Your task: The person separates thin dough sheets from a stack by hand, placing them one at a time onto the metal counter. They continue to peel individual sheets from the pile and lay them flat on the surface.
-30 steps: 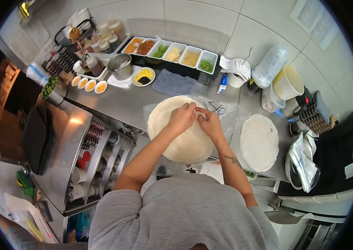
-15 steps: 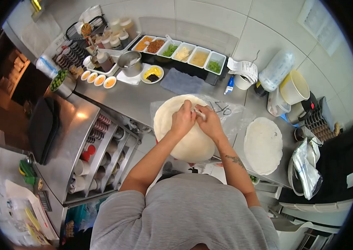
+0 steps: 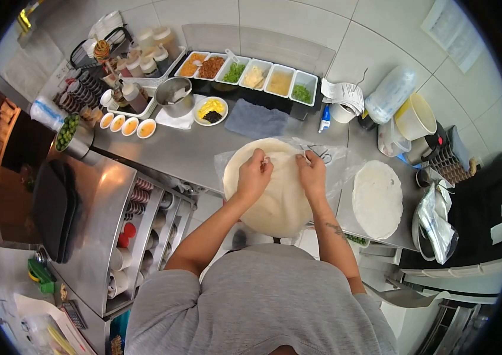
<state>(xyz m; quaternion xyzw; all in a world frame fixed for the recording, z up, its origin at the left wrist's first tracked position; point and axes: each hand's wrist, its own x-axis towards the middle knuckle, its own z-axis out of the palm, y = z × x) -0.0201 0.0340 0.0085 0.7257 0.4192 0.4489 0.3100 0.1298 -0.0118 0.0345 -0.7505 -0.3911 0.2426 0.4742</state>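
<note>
Nearest: dough round [image 3: 274,207] straight ahead of the wearer, its near part hanging past the near edge of the counter [image 3: 186,154], its far part lying over the counter top. Nearly round, slightly longer near to far. Long axis runs from the near edge toward the wall, far end leaning a little left; no clear pointed end.

Change: half a second ago both hands met over the dough, fingertips together. Now they stand apart, dough surface showing between them, with shallow creases. My reading: the joint pinch has parted and each hand now acts alone, so one round of picking at the surface looks done. Whether the dough tore there, cannot tell.

Left hand [image 3: 254,177]: over the dough's left half, fingers curled, tips pinching a pale scrap [image 3: 266,160], probably dough. Cannot tell if it is still attached.

Right hand [image 3: 312,177]: at the dough's right margin, fingertips drawn together; what lies between them, if anything, is too small to make out.

Under and right of the dough: clear plastic sheet [image 3: 340,163], black marking on it.

Further right, near the counter's near edge: second pale round [image 3: 377,200], flat, oval, long axis also near to far.

Beyond: grey-blue cloth [image 3: 257,118], then a row of white containers [image 3: 303,102] along the counter's far edge, against the wall.
</note>
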